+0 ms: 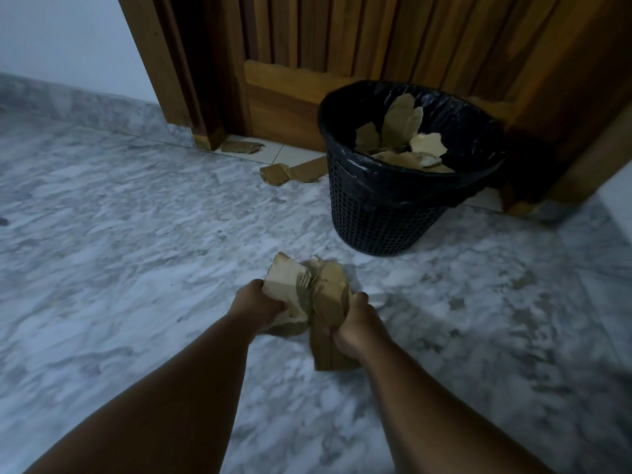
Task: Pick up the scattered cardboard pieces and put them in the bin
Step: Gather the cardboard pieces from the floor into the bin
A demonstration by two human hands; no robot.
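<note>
My left hand (258,302) and my right hand (355,325) are both closed around a bundle of torn cardboard pieces (314,295), held low over the marble floor in front of me. A black mesh bin (383,213) with a black liner stands ahead and to the right, against the wooden door; several cardboard pieces (400,138) lie inside it. A flat cardboard strip (294,172) lies on the floor just left of the bin. Another small cardboard scrap (241,147) sits at the foot of the door frame.
A wooden door (342,46) and its frame (191,80) close off the far side. A grey marble skirting (85,107) runs along the white wall at left. Something white (619,196) juts in at the right edge.
</note>
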